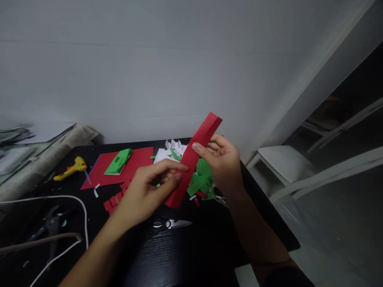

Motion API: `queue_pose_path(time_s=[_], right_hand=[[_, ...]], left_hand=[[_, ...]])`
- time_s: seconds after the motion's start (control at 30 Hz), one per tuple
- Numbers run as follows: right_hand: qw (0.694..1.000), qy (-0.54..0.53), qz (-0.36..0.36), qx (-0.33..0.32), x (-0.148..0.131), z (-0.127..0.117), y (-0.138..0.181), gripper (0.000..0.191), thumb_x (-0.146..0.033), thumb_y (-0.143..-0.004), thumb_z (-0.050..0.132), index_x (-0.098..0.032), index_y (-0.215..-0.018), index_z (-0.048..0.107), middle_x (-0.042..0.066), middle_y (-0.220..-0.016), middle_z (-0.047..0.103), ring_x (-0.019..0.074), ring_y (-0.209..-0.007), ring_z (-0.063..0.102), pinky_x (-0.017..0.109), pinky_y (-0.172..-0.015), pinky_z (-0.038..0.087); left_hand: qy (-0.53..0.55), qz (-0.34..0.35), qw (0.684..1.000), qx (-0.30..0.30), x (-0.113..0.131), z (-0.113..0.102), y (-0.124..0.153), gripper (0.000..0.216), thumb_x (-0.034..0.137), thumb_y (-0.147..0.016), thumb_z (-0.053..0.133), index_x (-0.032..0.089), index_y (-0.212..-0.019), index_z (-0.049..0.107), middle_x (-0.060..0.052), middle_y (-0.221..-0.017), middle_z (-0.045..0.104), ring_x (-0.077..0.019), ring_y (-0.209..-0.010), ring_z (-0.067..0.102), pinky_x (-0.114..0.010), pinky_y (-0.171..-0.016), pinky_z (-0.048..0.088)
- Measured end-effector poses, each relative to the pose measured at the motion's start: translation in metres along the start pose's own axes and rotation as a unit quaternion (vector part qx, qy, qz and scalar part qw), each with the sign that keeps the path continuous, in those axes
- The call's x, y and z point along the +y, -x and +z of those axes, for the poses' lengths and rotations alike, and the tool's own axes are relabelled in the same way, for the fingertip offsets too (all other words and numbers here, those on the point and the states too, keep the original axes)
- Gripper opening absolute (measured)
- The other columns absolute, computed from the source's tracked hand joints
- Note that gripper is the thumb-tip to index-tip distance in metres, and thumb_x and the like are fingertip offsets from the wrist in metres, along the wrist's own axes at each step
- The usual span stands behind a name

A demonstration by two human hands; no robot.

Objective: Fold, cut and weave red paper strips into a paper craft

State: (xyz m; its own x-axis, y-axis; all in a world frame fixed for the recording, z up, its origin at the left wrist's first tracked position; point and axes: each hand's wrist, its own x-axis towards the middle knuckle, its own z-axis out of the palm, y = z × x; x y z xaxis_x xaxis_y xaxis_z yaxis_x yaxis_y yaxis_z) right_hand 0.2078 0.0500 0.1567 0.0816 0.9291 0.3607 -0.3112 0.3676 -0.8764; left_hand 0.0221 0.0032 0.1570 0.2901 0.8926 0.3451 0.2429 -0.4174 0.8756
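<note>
Both my hands hold a long red paper strip (200, 140) tilted upward to the right above a black table (179, 255). My left hand (149, 187) pinches its lower part between thumb and fingers. My right hand (223, 161) grips the middle, thumb on the front face. The strip looks folded lengthwise. Below the hands lie green paper scraps (201, 180) and white cut paper (172, 150).
A red sheet (101, 172) with a folded green piece (119, 161) lies at the back left, next to a yellow glue gun (72, 167). Scissors (172, 224) rest near the front. Small red scraps (112, 202), a white cable (76, 223) and dark pliers (50, 229) lie left. A white chair (284, 161) stands right.
</note>
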Motion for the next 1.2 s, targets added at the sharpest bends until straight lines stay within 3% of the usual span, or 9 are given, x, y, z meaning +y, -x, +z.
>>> queue_pose_path(time_s=[0.17,0.27,0.37,0.47,0.73,0.87,1.07,1.2], right_hand=[[1.000,-0.001,0.019,0.002,-0.002,0.000,-0.001,0.026,-0.034,-0.076,0.088,-0.020,-0.087,0.069,0.003,-0.086,0.078,0.0189,-0.079,0.075,0.038,-0.079,0.066],[1.000,0.001,0.026,-0.008,-0.004,0.000,0.001,0.026,-0.036,-0.080,0.086,-0.021,-0.091,0.068,0.004,-0.089,0.079,0.0200,-0.081,0.075,0.038,-0.078,0.066],[1.000,0.006,0.015,-0.009,-0.003,-0.001,0.002,0.026,-0.037,-0.084,0.083,-0.022,-0.097,0.066,0.003,-0.088,0.078,0.0206,-0.082,0.075,0.038,-0.079,0.066],[1.000,0.025,-0.004,-0.001,-0.003,-0.001,0.004,0.027,-0.038,-0.087,0.081,-0.023,-0.103,0.064,0.002,-0.083,0.077,0.0218,-0.082,0.076,0.041,-0.083,0.066],[1.000,0.018,0.002,-0.008,-0.006,-0.001,0.006,0.024,-0.037,-0.089,0.080,-0.024,-0.101,0.066,0.003,-0.091,0.080,0.0236,-0.088,0.079,0.041,-0.086,0.068],[1.000,0.019,0.019,-0.014,-0.006,0.000,0.004,0.027,-0.042,-0.087,0.081,-0.022,-0.098,0.068,0.003,-0.088,0.080,0.0221,-0.086,0.078,0.040,-0.084,0.067],[0.992,0.007,0.072,-0.103,-0.004,-0.001,0.002,0.030,-0.036,-0.076,0.090,-0.019,-0.094,0.073,0.004,-0.089,0.079,0.0189,-0.083,0.075,0.035,-0.078,0.066],[0.992,-0.038,0.078,-0.095,-0.003,0.003,0.004,0.032,-0.033,-0.072,0.093,-0.020,-0.091,0.071,0.002,-0.086,0.078,0.0173,-0.079,0.075,0.034,-0.077,0.067]], left_hand=[[-0.015,0.002,0.998,-0.054,0.006,-0.007,0.002,0.033,0.018,-0.098,0.052,0.027,-0.117,0.077,-0.002,-0.081,0.072,-0.0174,-0.083,0.069,-0.025,-0.061,0.050],[-0.022,0.016,0.998,-0.054,0.007,-0.009,0.001,0.037,0.017,-0.098,0.049,0.028,-0.119,0.077,-0.004,-0.087,0.074,-0.0208,-0.091,0.071,-0.029,-0.065,0.055],[-0.024,0.015,0.999,-0.028,0.004,-0.007,-0.001,0.027,0.024,-0.101,0.054,0.029,-0.114,0.077,-0.005,-0.095,0.075,-0.0206,-0.093,0.072,-0.031,-0.073,0.059],[0.017,0.007,1.000,0.010,0.001,-0.002,-0.004,0.017,0.028,-0.097,0.067,0.027,-0.113,0.074,-0.004,-0.094,0.075,-0.0175,-0.085,0.072,-0.027,-0.070,0.059],[0.128,-0.047,0.990,0.039,-0.006,0.002,-0.009,0.028,0.027,-0.090,0.076,0.023,-0.113,0.060,-0.001,-0.077,0.075,-0.0137,-0.064,0.071,-0.020,-0.053,0.055],[0.119,-0.046,0.990,0.053,-0.006,0.001,-0.009,0.028,0.028,-0.090,0.076,0.021,-0.115,0.063,-0.001,-0.076,0.073,-0.0130,-0.066,0.070,-0.020,-0.057,0.056],[0.082,-0.022,0.991,0.102,-0.001,0.003,-0.007,0.030,0.033,-0.097,0.069,0.023,-0.124,0.062,0.000,-0.081,0.070,-0.0114,-0.066,0.065,-0.019,-0.058,0.053],[0.015,0.019,0.993,0.119,0.000,0.004,-0.005,0.024,0.036,-0.101,0.064,0.023,-0.120,0.067,-0.005,-0.100,0.074,-0.0154,-0.081,0.070,-0.024,-0.069,0.056]])
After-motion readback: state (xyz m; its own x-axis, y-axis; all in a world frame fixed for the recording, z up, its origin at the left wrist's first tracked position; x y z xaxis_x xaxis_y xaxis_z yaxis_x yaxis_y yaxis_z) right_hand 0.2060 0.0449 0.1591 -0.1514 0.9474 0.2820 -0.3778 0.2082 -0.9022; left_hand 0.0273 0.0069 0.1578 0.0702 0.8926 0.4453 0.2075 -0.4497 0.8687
